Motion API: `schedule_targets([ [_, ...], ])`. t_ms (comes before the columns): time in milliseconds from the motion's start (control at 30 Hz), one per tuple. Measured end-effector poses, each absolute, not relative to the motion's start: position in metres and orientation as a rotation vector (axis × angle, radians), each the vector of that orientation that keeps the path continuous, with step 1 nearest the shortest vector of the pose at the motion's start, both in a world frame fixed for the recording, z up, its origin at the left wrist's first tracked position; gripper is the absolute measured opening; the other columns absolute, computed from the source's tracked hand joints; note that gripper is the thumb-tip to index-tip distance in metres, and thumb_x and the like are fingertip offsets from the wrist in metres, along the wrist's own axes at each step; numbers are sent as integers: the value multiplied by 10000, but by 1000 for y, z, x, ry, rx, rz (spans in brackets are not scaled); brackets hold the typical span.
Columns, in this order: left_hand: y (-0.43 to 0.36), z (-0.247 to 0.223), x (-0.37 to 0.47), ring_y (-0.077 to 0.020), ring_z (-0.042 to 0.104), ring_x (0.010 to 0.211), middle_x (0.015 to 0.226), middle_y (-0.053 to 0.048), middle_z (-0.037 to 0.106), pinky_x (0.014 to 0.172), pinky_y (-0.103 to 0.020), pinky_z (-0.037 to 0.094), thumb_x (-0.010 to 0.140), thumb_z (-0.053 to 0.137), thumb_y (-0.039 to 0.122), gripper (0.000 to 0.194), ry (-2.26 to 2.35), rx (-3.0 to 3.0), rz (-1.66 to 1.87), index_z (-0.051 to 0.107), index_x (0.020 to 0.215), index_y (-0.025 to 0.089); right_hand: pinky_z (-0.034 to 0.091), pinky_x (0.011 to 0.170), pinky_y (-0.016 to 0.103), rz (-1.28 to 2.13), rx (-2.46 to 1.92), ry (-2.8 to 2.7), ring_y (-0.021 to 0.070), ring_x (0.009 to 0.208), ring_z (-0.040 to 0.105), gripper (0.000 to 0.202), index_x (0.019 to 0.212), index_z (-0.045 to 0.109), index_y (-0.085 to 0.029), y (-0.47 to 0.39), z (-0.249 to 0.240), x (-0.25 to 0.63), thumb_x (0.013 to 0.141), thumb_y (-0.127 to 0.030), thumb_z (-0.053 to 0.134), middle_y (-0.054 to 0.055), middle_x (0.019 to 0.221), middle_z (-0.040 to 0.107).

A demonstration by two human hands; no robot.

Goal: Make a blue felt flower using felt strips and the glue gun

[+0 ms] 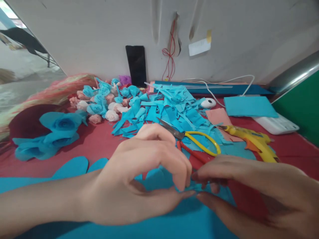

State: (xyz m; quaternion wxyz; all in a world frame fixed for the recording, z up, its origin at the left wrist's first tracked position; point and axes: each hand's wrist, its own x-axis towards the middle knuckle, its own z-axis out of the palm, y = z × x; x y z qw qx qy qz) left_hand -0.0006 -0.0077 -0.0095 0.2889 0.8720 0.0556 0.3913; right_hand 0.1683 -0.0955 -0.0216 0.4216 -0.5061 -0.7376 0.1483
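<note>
My left hand (139,176) and my right hand (249,192) meet at the lower middle of the view. Both pinch the same small piece of blue felt (159,179) between thumb and fingers. The fingertips of the two hands almost touch around x 770. A larger blue felt sheet (174,222) lies under the hands on the red table (99,142). Just beyond my fingers lie yellow-handled scissors (196,141) and a red-handled tool (191,154).
A heap of blue felt scraps (169,109) fills the middle. Small blue, pink and white rolled flowers (104,99) lie at the back left, big blue flowers (57,129) at the left. A yellow glue gun (254,141), a white box (276,124) and a black phone (136,64) stand nearby.
</note>
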Motion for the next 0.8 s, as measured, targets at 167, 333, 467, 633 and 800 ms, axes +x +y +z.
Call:
schedule_targets([
  [167, -6, -1, 6, -71, 582, 459, 495, 3, 625, 571, -259, 449, 797, 413, 126, 220, 1, 2438, 1091, 538, 635, 205, 491, 501, 167, 437, -1310, -1722, 131, 644, 617, 328, 847, 623, -255, -101, -14, 159, 619, -21, 638, -24, 757, 667],
  [333, -6, 3, 9, -69, 577, 420, 467, 11, 619, 537, -255, 447, 844, 375, 174, 263, -37, 2489, 1087, 574, 680, 223, 494, 468, 183, 397, -1395, -1648, 148, 664, 624, 280, 837, 623, -275, -104, -8, 151, 639, -76, 616, -17, 755, 667],
  [467, -7, 4, 10, -59, 551, 380, 433, 27, 596, 512, -249, 436, 857, 344, 179, 289, -5, 2499, 1106, 582, 702, 233, 488, 442, 200, 336, -1396, -1663, 156, 654, 627, 395, 855, 612, -309, -102, -1, 148, 589, -17, 621, -39, 746, 670],
  [633, -8, 4, 9, -60, 555, 404, 452, 28, 602, 531, -251, 442, 869, 326, 208, 297, -13, 2505, 1084, 582, 723, 248, 446, 378, 237, 384, -1358, -1740, 159, 525, 600, 442, 805, 603, -343, -97, 1, 146, 552, 19, 577, -43, 618, 632],
  [800, -8, -1, 6, -78, 551, 423, 466, 19, 585, 552, -269, 436, 864, 373, 286, 250, -29, 2455, 1109, 589, 748, 243, 472, 389, 226, 238, -1362, -1768, 184, 602, 630, 467, 801, 604, -352, -100, 4, 145, 540, 36, 603, -32, 663, 651],
])
